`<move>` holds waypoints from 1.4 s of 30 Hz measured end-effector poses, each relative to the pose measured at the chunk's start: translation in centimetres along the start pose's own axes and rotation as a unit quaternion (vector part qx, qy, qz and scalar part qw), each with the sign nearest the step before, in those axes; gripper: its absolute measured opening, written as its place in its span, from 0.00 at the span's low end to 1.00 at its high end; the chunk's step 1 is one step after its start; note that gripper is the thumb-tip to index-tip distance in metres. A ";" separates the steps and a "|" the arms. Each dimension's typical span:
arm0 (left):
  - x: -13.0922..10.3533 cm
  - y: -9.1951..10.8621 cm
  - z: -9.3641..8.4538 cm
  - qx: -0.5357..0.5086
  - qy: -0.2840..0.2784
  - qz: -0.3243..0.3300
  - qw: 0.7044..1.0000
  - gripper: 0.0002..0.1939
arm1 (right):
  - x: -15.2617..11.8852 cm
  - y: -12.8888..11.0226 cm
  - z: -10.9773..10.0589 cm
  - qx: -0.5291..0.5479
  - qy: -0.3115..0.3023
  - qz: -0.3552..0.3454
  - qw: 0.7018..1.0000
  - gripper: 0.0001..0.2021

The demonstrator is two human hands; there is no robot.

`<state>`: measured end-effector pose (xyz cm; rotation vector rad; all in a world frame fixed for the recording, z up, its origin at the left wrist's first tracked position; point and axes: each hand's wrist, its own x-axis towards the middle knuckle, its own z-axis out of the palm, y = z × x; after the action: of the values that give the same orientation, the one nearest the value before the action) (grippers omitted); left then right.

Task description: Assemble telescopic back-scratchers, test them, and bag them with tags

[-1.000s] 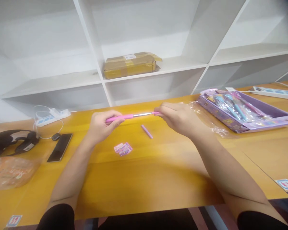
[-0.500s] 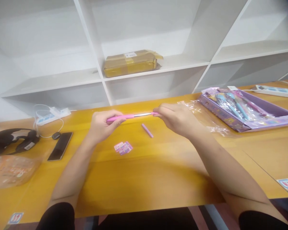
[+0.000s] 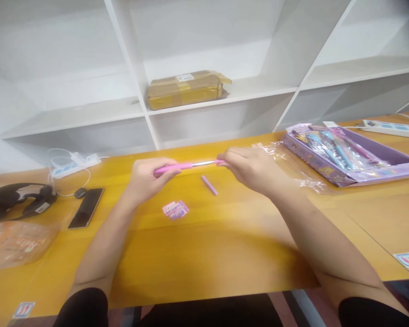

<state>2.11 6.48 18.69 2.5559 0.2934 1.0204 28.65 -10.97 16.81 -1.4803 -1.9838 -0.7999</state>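
My left hand (image 3: 150,178) is closed around a pink pen barrel (image 3: 184,166), held level above the table. From the barrel's right end a thin silvery refill (image 3: 203,163) reaches to a short pink piece pinched in my right hand (image 3: 245,170), whose fingers hide most of that piece. A light purple tube (image 3: 209,185) lies on the table below and between the hands. Small pink and purple printed cards (image 3: 176,210) lie nearer to me, overlapping.
On the right, a purple box (image 3: 347,177) holds wrapped pens beside clear plastic wrap (image 3: 310,184). A phone (image 3: 86,208), power strip (image 3: 77,167), black strap-like item (image 3: 20,200) and plastic bag (image 3: 17,243) are at left. A taped parcel (image 3: 187,91) sits on the shelf.
My left hand and the pink barrel have shifted slightly to the right, so a little less of the refill shows. My right hand is almost unchanged.
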 end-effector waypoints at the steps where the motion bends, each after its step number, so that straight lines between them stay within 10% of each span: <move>1: 0.1 -0.2 0.0 0.002 -0.012 -0.003 1.000 0.15 | 0.0 0.2 -0.2 -0.006 -0.005 0.008 1.000 0.14; 7: 0.8 -1.3 -0.5 0.086 -0.113 0.006 0.990 0.15 | 0.0 0.6 -0.6 -0.035 -0.033 0.059 0.997 0.18; 16: -0.1 0.2 0.8 0.335 -0.084 0.121 0.931 0.16 | 0.4 -0.6 1.9 0.003 -0.066 0.043 0.997 0.18; 42: -0.6 0.0 2.6 0.330 -0.068 0.124 0.933 0.19 | 0.2 -1.6 2.9 0.003 -0.041 -0.005 0.999 0.14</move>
<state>3.55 5.59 16.59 3.3285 0.3224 0.9318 26.81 -9.09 14.80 -1.5232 -2.0531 -0.7471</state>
